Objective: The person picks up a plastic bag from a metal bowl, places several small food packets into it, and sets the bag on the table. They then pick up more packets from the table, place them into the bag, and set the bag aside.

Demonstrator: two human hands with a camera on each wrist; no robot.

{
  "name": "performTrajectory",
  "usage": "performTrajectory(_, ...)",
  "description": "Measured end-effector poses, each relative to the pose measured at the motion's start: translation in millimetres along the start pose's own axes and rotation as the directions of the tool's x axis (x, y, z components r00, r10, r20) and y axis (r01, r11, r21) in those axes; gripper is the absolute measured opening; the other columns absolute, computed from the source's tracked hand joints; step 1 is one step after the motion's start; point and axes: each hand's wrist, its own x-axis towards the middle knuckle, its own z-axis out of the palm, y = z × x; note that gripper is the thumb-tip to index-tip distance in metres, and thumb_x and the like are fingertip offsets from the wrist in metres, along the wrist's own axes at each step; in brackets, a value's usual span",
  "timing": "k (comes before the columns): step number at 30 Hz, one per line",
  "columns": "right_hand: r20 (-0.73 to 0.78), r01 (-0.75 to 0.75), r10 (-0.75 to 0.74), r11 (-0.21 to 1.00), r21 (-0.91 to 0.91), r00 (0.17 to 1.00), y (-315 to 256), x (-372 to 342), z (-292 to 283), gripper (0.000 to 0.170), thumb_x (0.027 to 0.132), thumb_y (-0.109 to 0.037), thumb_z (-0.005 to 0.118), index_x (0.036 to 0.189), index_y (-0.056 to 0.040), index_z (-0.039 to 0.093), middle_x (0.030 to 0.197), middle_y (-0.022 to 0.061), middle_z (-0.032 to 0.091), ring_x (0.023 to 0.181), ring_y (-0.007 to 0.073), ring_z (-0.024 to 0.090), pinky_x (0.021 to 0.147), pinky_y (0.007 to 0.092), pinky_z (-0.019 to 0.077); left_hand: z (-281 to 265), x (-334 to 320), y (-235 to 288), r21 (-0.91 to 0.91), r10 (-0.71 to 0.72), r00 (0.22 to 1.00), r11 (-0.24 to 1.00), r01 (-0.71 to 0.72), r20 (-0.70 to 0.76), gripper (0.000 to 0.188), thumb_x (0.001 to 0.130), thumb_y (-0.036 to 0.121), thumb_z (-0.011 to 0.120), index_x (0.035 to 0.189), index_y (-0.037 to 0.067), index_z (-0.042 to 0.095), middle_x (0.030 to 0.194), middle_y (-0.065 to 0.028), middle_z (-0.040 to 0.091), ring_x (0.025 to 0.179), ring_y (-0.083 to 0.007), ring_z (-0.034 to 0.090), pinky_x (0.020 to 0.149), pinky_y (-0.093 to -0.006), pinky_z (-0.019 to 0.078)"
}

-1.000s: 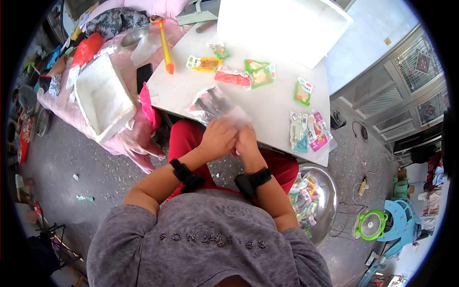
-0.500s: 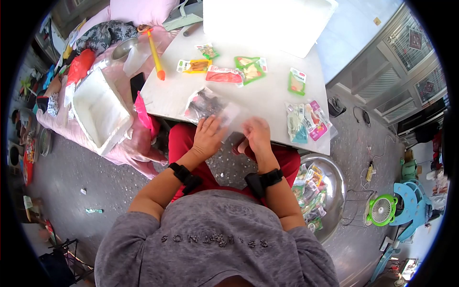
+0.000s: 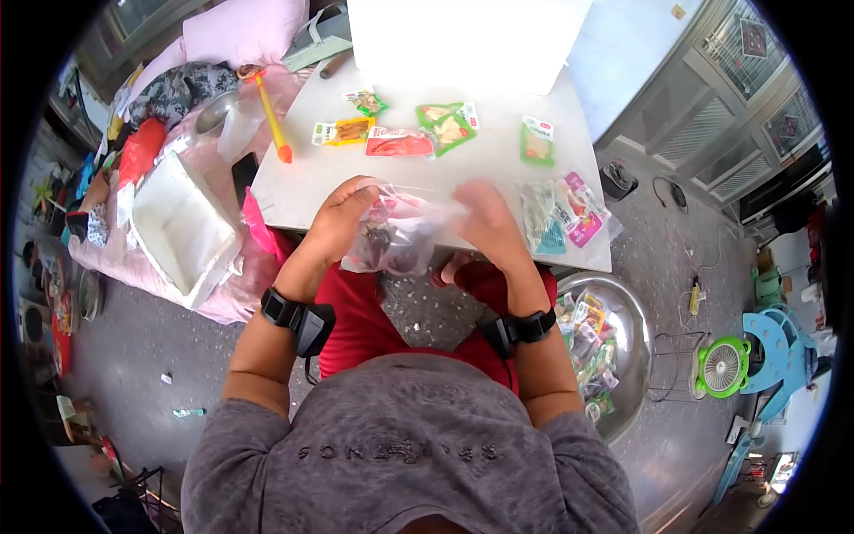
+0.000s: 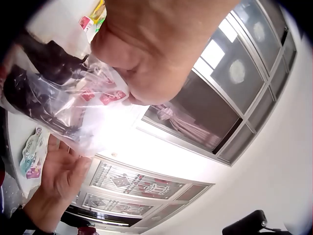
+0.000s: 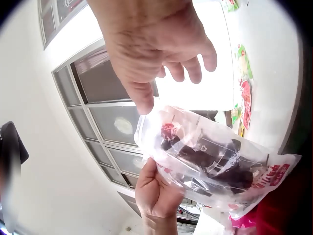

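Observation:
A clear plastic bag [image 3: 391, 242] with dark pieces inside and red print is held up over the near table edge. My left hand [image 3: 341, 221] grips its upper left edge, with the thumb showing against the plastic in the right wrist view. By the bag's upper right side is my right hand [image 3: 492, 227], blurred in the head view. In the right wrist view the right hand [image 5: 156, 51] has its fingers spread loosely, thumb tip right at the bag's mouth. Dark contents [image 5: 210, 159] show through the film.
Several snack packets lie on the table [image 3: 480, 191], among them a red one [image 3: 400, 142] and a green one [image 3: 537, 141]. A white foam box [image 3: 463, 44] stands at the back. Packets fill a metal basin [image 3: 633, 356] at the right. Left is another foam box [image 3: 182, 236] on pink cloth.
The bag has been lifted from the table and turned upright in my left hand. My right hand has parted from the left and moved right, now beside the bag's top.

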Motion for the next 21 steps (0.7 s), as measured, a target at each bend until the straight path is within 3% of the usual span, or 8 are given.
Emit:
performTrajectory(2,0.170,-0.241,0.215,0.958,0.152,0.962,-27,-10,3,0.049,0.071,-0.018,0.062,0.112,-0.0022,0.041,0.101,0.0080,0.049,0.088,0.0152,0.051,0.054,0.0243,0.0467,7,-4,-6,-0.111,-0.096,0.995,0.989,0.096,0.001,0.020,0.085,0.015,0.041,0.098,0.002,0.051,0.092,-0.0048,0.055,0.087,-0.0125,0.051,0.076,-0.0276,0.0412)
performTrajectory(3,0.135,-0.157,0.155,0.988,0.004,0.979,-19,-10,5,0.034,0.073,-0.019,0.059,0.100,-0.0023,0.049,0.088,0.0062,0.051,0.069,0.0139,0.054,0.037,0.0224,0.0423,12,-6,-7,-0.136,-0.125,0.992,0.983,0.123,-0.002,0.020,0.085,0.015,0.042,0.097,0.002,0.050,0.093,-0.0050,0.054,0.087,-0.0133,0.052,0.076,-0.0284,0.0413)
performTrajectory(6,0.071,-0.186,0.186,0.983,0.001,0.980,-12,-13,1,0.021,0.075,-0.021,0.055,0.086,-0.0022,0.053,0.076,0.0046,0.050,0.051,0.0118,0.050,0.033,0.0216,0.0401,19,-10,-7,-0.225,-0.114,0.987,0.965,0.137,0.109,0.019,0.084,0.014,0.042,0.097,0.002,0.051,0.093,-0.0043,0.054,0.086,-0.0130,0.051,0.075,-0.0272,0.0416)
performTrajectory(9,0.039,-0.194,0.194,0.981,0.002,0.980,-9,-16,1,0.018,0.077,-0.020,0.051,0.079,-0.0024,0.053,0.071,0.0032,0.048,0.043,0.0097,0.046,0.030,0.0211,0.0369,21,-7,-16,-0.220,-0.074,0.995,0.971,0.088,0.072,0.018,0.084,0.013,0.042,0.096,0.003,0.051,0.091,-0.0034,0.054,0.084,-0.0119,0.051,0.073,-0.0255,0.0426)
performTrajectory(12,0.132,-0.198,0.214,0.972,-0.127,0.968,-10,-21,-1,0.021,0.075,-0.022,0.052,0.080,-0.0015,0.053,0.070,0.0075,0.050,0.050,0.0167,0.050,0.038,0.0281,0.0407,20,-3,-34,-0.067,-0.045,0.995,0.997,0.040,-0.084,0.017,0.085,0.012,0.041,0.095,0.003,0.051,0.088,-0.0029,0.053,0.081,-0.0108,0.051,0.070,-0.0247,0.0440)
performTrajectory(17,0.249,0.182,-0.077,0.883,-0.434,0.965,-18,-38,3,0.027,0.070,-0.026,0.054,0.076,0.0002,0.051,0.071,0.0183,0.051,0.072,0.0340,0.050,0.067,0.0402,0.0383,34,-14,-44,-0.010,-0.113,0.991,0.994,0.112,-0.076,0.015,0.084,0.012,0.041,0.091,0.003,0.051,0.083,-0.0020,0.053,0.075,-0.0092,0.051,0.065,-0.0239,0.0435)
performTrajectory(21,0.288,0.229,-0.090,0.839,-0.494,0.953,-12,-52,7,0.021,0.072,-0.021,0.050,0.072,-0.0002,0.050,0.070,0.0171,0.051,0.070,0.0336,0.050,0.064,0.0410,0.0384,27,-18,-67,0.074,-0.136,0.990,0.988,0.137,-0.023,0.014,0.084,0.014,0.042,0.091,0.005,0.050,0.083,-0.0024,0.054,0.075,-0.0125,0.052,0.067,-0.0276,0.0441)
